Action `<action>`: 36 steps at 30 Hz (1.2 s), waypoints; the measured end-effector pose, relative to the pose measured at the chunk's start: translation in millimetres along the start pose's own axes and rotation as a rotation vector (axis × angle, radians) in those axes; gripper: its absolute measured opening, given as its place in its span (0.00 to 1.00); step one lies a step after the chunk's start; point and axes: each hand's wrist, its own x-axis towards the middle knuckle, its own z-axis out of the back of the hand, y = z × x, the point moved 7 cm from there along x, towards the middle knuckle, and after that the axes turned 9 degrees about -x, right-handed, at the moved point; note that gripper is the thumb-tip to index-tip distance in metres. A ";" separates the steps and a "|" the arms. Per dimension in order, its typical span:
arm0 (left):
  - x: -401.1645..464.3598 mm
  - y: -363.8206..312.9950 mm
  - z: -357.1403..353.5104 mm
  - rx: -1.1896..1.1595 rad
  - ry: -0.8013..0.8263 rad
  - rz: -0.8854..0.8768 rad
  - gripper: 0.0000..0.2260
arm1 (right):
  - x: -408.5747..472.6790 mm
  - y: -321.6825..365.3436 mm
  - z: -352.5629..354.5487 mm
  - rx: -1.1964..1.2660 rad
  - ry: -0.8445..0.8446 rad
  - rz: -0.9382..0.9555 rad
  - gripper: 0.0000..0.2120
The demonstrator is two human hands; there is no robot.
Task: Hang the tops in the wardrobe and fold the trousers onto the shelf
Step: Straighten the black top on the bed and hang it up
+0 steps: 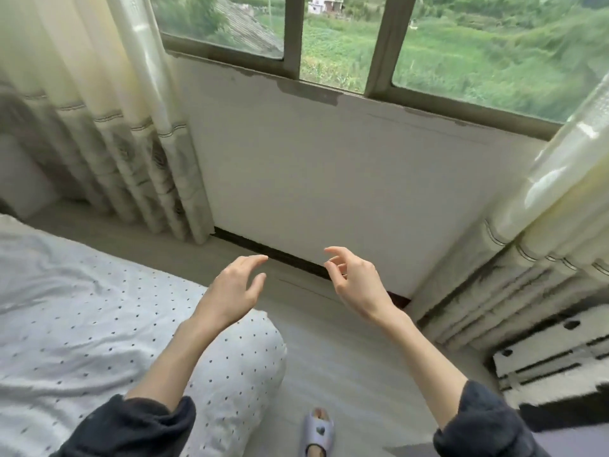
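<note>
1. Below the window (329,44), in front of the white wall panel, both hands hang in mid-air over the floor (329,351). Nothing is in either one.
2. Left hand (230,291): fingers loosely spread, slightly bent, palm turned inward, touching nothing. It's lower-left of the window, just above the bed's corner.
3. Right hand (356,282): fingers loosely curled apart, thumb free, holding nothing. It's right under the window's middle post, near the left hand but not touching it.
4. Task things: no tops, trousers, wardrobe or shelf in view, so can't tell where they lie, prob. out of frame.
5. Progress, judged only from this view: no garment in hand, none hung or folded that can be seen. Can't tell how much is done; whatever is left needs clothes picked up first.
6. Bed (82,308), lower-left of the window: soft white cotton-like cover w/ small dark dots, creased, rounded padded corner.
7. Curtain (131,143), left of the window: cream fabric in long pleats, grey pattern toward the hem. A matching one hangs at the window's right side.
8. Floor under the window: pale, smooth, matte; dark strip at the wall base.
9. Sleeves (138,427): dark, soft knit, pushed up both forearms.
10. Slipper (318,433), far below the window: pale lilac, smooth, open-toed, on a foot.
</note>
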 end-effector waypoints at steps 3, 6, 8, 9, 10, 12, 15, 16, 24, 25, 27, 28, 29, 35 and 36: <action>47.2 38.1 16.5 -0.015 -0.101 0.106 0.16 | 79.6 10.2 -14.7 -0.008 0.065 0.110 0.14; 97.8 60.1 33.1 -0.024 -0.192 0.201 0.16 | 156.3 30.1 -23.1 -0.034 0.144 0.223 0.15; 126.4 68.6 46.3 -0.032 -0.255 0.239 0.16 | 201.9 46.3 -26.6 -0.044 0.185 0.287 0.15; 142.1 76.8 54.9 -0.040 -0.289 0.268 0.15 | 229.4 57.5 -31.9 -0.045 0.212 0.316 0.15; 149.3 78.6 60.6 -0.039 -0.310 0.280 0.15 | 241.3 65.6 -32.1 -0.046 0.216 0.339 0.15; 167.1 94.4 77.5 -0.043 -0.389 0.325 0.15 | 280.8 88.5 -47.1 -0.049 0.269 0.410 0.15; 181.6 122.7 97.5 -0.046 -0.478 0.412 0.15 | 323.0 117.7 -77.0 -0.050 0.346 0.502 0.15; 185.1 132.3 101.7 -0.049 -0.500 0.437 0.15 | 332.3 126.3 -86.9 -0.040 0.381 0.524 0.15; 257.4 210.0 143.6 -0.124 -0.648 0.579 0.15 | 447.0 200.1 -165.6 -0.113 0.524 0.778 0.16; 273.6 222.5 161.7 -0.125 -0.686 0.578 0.15 | 470.0 220.9 -175.8 -0.109 0.529 0.804 0.16; 293.3 242.2 192.1 -0.110 -0.763 0.601 0.15 | 503.1 257.2 -195.4 -0.115 0.556 0.874 0.16; 300.4 249.5 207.4 -0.097 -0.795 0.610 0.15 | 515.1 274.6 -202.5 -0.115 0.565 0.910 0.15; 307.7 258.8 222.5 -0.080 -0.813 0.635 0.15 | 529.0 292.2 -212.1 -0.117 0.579 0.938 0.15; 317.9 291.0 288.2 -0.029 -0.900 0.754 0.15 | 567.2 382.3 -262.6 -0.087 0.711 1.086 0.15; 313.2 299.2 301.5 -0.024 -0.937 0.782 0.15 | 569.3 403.5 -276.3 -0.067 0.733 1.124 0.15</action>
